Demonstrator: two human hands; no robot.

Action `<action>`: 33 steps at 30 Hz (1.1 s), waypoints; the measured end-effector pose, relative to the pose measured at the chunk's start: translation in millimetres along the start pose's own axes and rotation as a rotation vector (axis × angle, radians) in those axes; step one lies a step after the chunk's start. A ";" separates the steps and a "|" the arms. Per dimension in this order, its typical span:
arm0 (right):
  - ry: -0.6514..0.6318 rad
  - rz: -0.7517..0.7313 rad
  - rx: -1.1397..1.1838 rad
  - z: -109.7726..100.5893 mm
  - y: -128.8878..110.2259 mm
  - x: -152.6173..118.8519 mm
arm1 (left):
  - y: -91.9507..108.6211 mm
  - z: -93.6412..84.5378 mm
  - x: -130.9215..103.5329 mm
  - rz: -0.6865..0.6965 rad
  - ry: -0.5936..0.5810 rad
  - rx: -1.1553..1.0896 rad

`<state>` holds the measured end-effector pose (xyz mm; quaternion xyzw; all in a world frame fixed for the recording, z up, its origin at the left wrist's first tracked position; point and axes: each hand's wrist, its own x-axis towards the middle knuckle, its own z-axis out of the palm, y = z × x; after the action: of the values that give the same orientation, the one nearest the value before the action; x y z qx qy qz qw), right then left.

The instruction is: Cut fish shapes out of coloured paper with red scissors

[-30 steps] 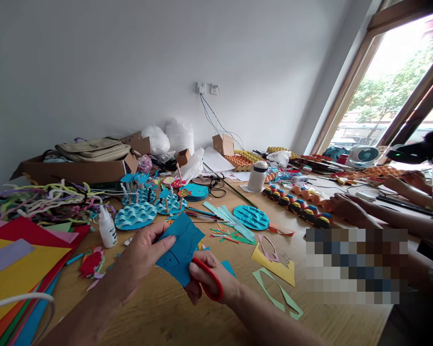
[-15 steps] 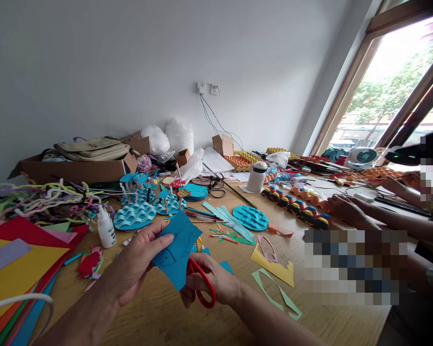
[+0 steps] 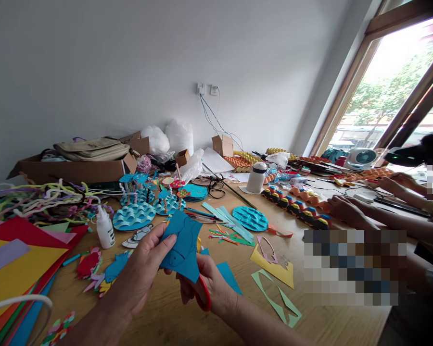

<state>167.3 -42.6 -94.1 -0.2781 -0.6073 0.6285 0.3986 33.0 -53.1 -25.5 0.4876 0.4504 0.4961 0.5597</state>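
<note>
A piece of blue paper [image 3: 182,242] with a fish drawn on it in dark line is pinched in my left hand [image 3: 149,257], thumb on top. Just below and to the right, my right hand [image 3: 214,283] is closed around red-handled scissors [image 3: 204,295]. The paper's lower corner hides the blades, so I cannot tell whether they touch it. Left of my left forearm lie a blue paper fish [image 3: 116,266] and a red paper shape [image 3: 88,263]. Another blue paper piece [image 3: 229,278] rests on the table beside my right hand.
Coloured paper sheets [image 3: 29,254] and a glue bottle [image 3: 105,229] are at left, under fuzzy stems [image 3: 46,202]. Green cutout scraps [image 3: 274,293], a blue wavy disc [image 3: 250,218] and a white canister [image 3: 256,179] lie rightward. Another person's hands [image 3: 350,211] are at right.
My left hand and the blue paper have shifted slightly right, and the paper has turned a little. The scissors' handle now shows less. The blue paper fish by my left forearm has come into view.
</note>
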 end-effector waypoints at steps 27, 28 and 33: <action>0.043 -0.026 -0.115 -0.7 -9.8 -1.2 | 0.0 1.0 -0.5 0.032 0.012 0.035; 0.036 -0.027 -0.119 -1.2 -10.4 -1.5 | 0.2 1.2 -1.1 0.035 0.007 0.035; -0.011 -0.016 -0.122 -4.5 -10.3 -1.9 | -0.8 2.8 -2.6 0.044 0.003 0.029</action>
<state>173.7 -42.3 -84.6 -0.2936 -0.6488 0.5886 0.3827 35.6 -56.0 -26.0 0.5046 0.4474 0.5023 0.5412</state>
